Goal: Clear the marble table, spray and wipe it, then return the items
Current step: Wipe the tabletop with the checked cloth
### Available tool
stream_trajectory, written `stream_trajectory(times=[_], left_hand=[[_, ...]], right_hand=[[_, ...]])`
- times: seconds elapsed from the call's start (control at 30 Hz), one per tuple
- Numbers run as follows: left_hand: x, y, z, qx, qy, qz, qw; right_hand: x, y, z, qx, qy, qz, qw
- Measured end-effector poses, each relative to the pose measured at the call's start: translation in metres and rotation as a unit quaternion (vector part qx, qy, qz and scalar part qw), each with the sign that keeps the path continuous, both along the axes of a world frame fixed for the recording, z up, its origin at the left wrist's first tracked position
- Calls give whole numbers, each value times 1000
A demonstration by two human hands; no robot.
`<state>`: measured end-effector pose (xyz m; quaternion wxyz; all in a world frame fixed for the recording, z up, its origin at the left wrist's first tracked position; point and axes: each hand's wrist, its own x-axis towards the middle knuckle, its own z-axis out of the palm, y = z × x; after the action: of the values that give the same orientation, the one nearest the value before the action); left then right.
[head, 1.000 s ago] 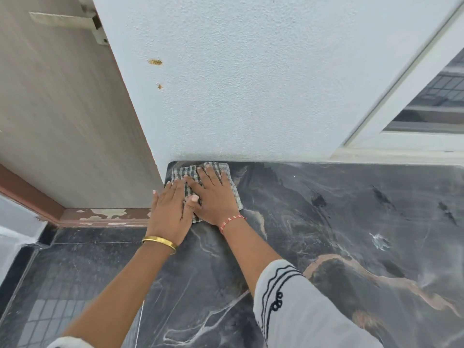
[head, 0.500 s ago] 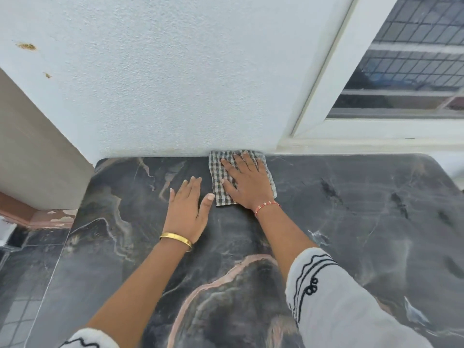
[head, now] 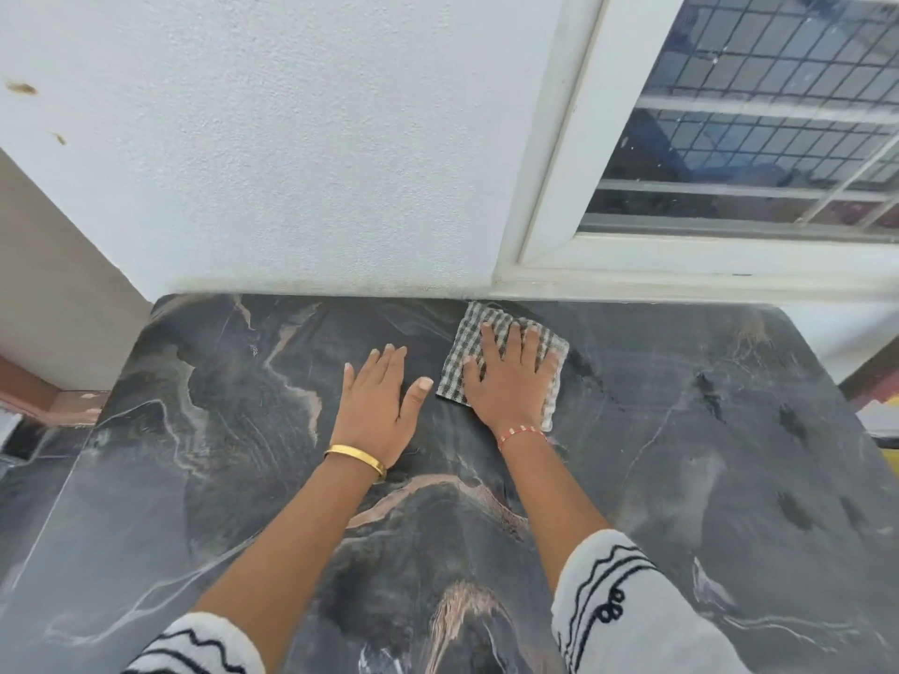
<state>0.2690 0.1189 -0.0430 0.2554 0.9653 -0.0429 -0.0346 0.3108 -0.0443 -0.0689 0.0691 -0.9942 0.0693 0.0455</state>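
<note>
I am looking down at a white textured wall [head: 301, 153] that is filling the far part of the scene, with a white-framed window [head: 729, 138] sitting at the far right, its pane showing a grid of bars. Below the wall, the dark marble table [head: 705, 479] is stretching from the near edge to the wall's foot, its surface veined in pale pink and white. At the far left, a beige panel [head: 53, 294] is standing beside the wall's corner. My two forearms are reaching in from the near edge, white sleeves with black trim covering them up to the elbow. My left hand [head: 377, 406] is lying flat on the bare marble with fingers straight and close together, thumb angling out to the right, a gold bangle [head: 356, 459] ringing its wrist. My right hand [head: 511, 381] is pressing flat with fingers spread on the checked cloth [head: 464, 352], which is lying on the table right by the wall, just right of the left hand. A red thread band [head: 520, 434] is circling the right wrist.
</note>
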Motion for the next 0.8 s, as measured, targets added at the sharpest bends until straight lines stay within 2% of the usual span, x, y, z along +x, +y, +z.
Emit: stream_trajectory(times=[0.23, 0.37, 0.43, 0.57, 0.8], left_hand=[[-9, 22, 2, 3, 23, 8, 1000], [-14, 14, 6, -6, 28, -7, 1000], [-15, 6, 8, -18, 26, -13, 999], [-16, -12, 10, -24, 18, -34, 999], [8, -49, 5, -7, 14, -20, 1000]], right_hand=[[-63, 60, -5, -5, -42, 83, 996], [-86, 36, -9, -26, -58, 173, 983], [-88, 20, -7, -38, -52, 188, 980], [-76, -7, -1, -21, -23, 187, 982], [-5, -57, 1, -26, -12, 176, 984]])
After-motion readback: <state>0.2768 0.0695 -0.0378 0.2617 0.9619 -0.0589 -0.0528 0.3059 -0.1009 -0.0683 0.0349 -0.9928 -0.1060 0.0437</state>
